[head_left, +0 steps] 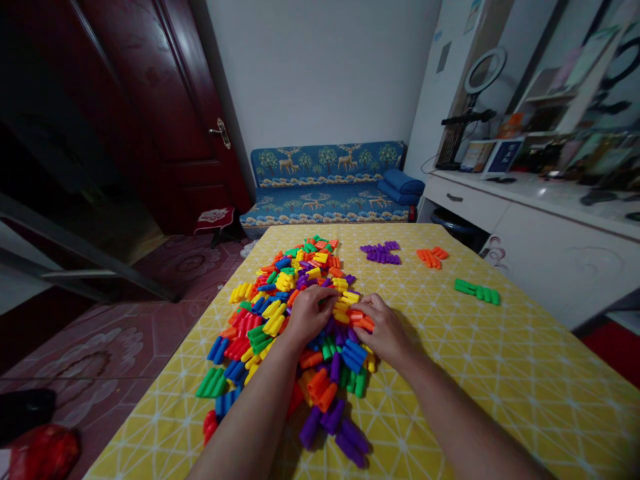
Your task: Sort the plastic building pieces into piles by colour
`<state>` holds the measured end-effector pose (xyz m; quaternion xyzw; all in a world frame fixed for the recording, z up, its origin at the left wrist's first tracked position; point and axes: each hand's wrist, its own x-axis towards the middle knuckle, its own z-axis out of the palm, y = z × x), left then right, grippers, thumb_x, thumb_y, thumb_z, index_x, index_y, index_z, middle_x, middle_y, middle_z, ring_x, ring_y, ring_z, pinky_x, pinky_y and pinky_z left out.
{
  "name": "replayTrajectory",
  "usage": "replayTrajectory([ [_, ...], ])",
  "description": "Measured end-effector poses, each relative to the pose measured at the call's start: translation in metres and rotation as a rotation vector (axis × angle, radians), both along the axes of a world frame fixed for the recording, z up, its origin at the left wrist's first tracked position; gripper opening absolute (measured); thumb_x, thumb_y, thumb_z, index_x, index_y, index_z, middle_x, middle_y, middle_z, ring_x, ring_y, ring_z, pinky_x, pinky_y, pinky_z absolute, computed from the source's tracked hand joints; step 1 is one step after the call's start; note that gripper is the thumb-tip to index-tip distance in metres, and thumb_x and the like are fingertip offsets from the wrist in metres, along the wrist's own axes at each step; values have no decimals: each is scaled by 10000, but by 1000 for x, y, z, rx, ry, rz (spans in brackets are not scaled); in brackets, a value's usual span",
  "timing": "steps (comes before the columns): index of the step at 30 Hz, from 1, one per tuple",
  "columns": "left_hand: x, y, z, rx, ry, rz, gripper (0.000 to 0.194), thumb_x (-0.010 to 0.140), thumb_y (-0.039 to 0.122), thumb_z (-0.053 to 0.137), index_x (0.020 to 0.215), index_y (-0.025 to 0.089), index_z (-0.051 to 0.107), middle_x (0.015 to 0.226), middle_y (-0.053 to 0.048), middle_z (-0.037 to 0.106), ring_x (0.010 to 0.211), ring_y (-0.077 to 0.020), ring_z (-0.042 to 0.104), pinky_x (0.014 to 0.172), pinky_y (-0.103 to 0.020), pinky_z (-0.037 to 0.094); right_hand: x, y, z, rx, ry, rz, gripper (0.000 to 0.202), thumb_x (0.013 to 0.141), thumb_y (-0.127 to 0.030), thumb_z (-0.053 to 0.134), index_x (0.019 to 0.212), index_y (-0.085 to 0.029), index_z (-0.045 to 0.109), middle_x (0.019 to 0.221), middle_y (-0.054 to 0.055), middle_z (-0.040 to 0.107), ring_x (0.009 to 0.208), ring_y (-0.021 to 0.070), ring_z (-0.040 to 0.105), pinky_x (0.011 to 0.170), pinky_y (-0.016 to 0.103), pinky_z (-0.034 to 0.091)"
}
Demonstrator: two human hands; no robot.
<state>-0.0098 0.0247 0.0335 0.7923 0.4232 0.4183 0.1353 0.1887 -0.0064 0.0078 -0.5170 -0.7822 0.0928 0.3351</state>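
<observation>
A large heap of toy plastic building blocks (260,307) in red, yellow, blue, green, orange and purple is spread over the table; each is shaped like joined tubes. My left hand (311,312) rests over the middle of the heap, its fingers bent and pinched together; what they hold, if anything, is hidden. At the heap's right edge, my right hand (384,328) has its thumb and fingers closed around an orange block (363,321). Just beyond it lie yellow blocks (345,300). Purple blocks (335,427) are nearest to me.
On the right of the yellow patterned tablecloth (450,373) lie separate purple blocks (381,253), orange blocks (432,257) and a green row (477,292). Behind the table stands a blue sofa (325,193); a white dresser (560,227) is at right, a red stool (215,219) at left.
</observation>
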Motion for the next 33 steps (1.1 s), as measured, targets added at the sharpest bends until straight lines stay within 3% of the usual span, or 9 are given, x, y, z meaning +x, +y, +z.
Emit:
replayTrajectory([
  [2,-1,1,-1,2,10,4,174,857,150,593,941,191,740,876,-44,749,795,-162,671,727,-258,492,11,6,-1,47,98,-11,361,759,-160,615,1105,-247,671,1069,49,551,1006,187,600,911,295,510],
  [5,-2,2,-3,5,23,6,172,861,162,590,940,189,740,868,-44,747,786,-162,669,722,-260,491,40,16,-4,120,160,-173,333,777,-224,618,1105,-231,679,1053,58,540,977,190,609,893,300,519],
  [8,-2,2,-3,4,23,1,175,865,171,585,938,195,742,880,-47,748,802,-164,672,736,-264,495,75,24,-9,63,9,-386,307,780,-270,635,1079,-234,700,1034,69,583,909,206,620,851,334,518],
  [11,-2,2,-2,6,23,0,177,866,178,586,942,202,744,881,-46,748,803,-166,672,737,-266,497,98,26,-13,14,-183,-486,356,792,-293,635,1138,-237,692,1105,87,634,946,240,611,867,381,490],
  [15,-2,1,-2,3,26,-5,183,865,167,585,945,208,745,885,-45,749,811,-167,674,740,-265,500,100,20,-12,31,-302,-453,391,842,-305,605,1231,-293,649,1243,55,640,1076,273,564,891,423,440],
  [20,-3,3,-4,-3,28,-3,185,878,184,585,969,211,744,900,-49,747,829,-171,679,762,-273,505,86,22,-5,-15,-404,-384,285,871,-312,601,1139,-283,693,1134,52,692,1000,255,574,839,396,405],
  [26,-1,3,-4,-5,26,-7,184,879,189,586,971,216,744,893,-47,743,823,-171,674,751,-271,502,105,65,18,-133,-543,-262,242,814,-278,662,1047,-256,724,1048,66,705,985,260,594,872,400,401],
  [29,-1,2,-1,-12,32,-8,178,876,182,587,950,212,746,881,-47,745,801,-169,674,743,-271,502,132,91,20,-82,-551,-380,274,804,-241,656,1068,-216,722,1151,112,670,1054,292,575,883,409,418],
  [33,0,0,2,-19,31,4,174,873,183,587,942,208,745,872,-50,747,802,-173,679,734,-270,503,163,109,2,88,-364,-571,297,838,-302,616,1082,-158,706,1194,156,628,1089,299,558,891,381,445],
])
